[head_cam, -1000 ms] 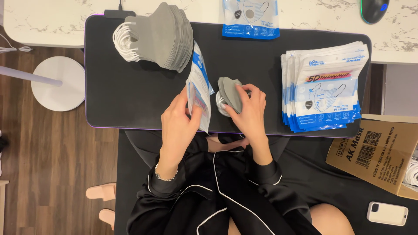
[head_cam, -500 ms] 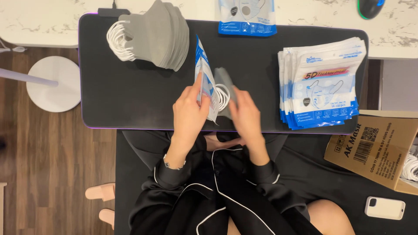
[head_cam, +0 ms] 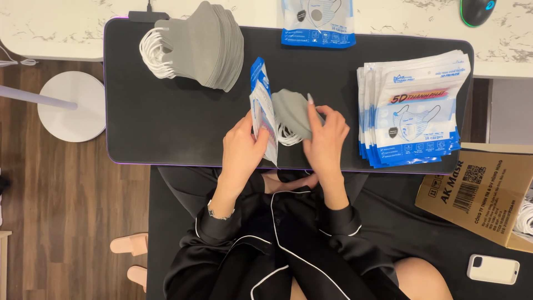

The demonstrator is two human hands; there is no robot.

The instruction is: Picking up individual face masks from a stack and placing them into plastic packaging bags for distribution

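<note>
Over the black desk mat (head_cam: 166,122), head view: my left hand (head_cam: 242,145) pinches a blue-and-white plastic pouch (head_cam: 263,114) upright on its edge, fingers closed on its lower half, while my right hand (head_cam: 325,136) grips a small bundle of grey face masks (head_cam: 291,114) with fingers curled round it, pressed against the pouch's open side. Both sit at the mat's near edge, just above my lap. I judge the masks light, soft and springy, with loose white ear loops (head_cam: 286,136) that could snag, so they are best held flat across the folded body. The pouch looks thin, slick and floppy, and is best held near its mouth. A fanned stack of grey masks (head_cam: 205,44) lies far left, a pile of flat pouches (head_cam: 413,108) right, a filled pouch (head_cam: 317,22) beyond. A cardboard box (head_cam: 477,191) and a white phone (head_cam: 493,269) rest near my right knee.
</note>
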